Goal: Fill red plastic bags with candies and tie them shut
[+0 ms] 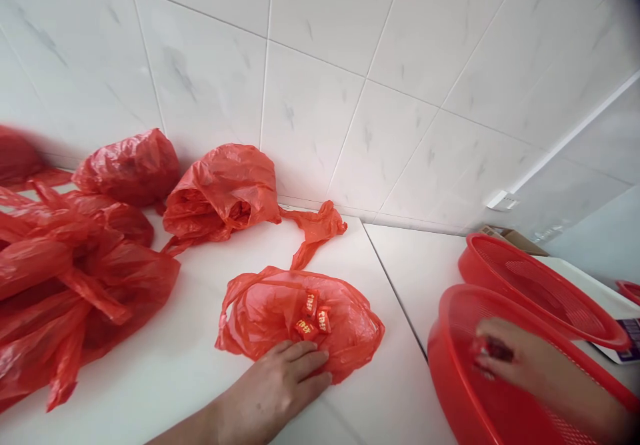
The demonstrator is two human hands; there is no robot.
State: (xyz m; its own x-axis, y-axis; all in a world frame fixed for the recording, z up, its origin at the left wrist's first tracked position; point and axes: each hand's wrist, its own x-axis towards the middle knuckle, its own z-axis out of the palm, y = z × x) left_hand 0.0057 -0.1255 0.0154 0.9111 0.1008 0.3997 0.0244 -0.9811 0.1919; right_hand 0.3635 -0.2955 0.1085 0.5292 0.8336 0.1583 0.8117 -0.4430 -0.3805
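A red plastic bag (350, 305) lies spread and open on the white tabletop in front of me. Inside it sit several small red wrapped packets (323, 319) with yellow lettering. My left hand (287, 381) rests on the bag's near edge, palm down, its fingers stretched out. Over the nearer red plastic basket (443, 345) is my right hand (515, 355), blurred by motion. Its fingers are closed around a small dark red thing (495, 349), too smeared to tell its exact kind.
Another red basket (473, 265) stands behind the nearer one, beside a white tray (575, 271) and a cardboard box (515, 237). Several filled or crumpled red bags (225, 188) lie along the tiled wall (315, 111) and to the left. A seam (395, 291) crosses the white tabletop (200, 358).
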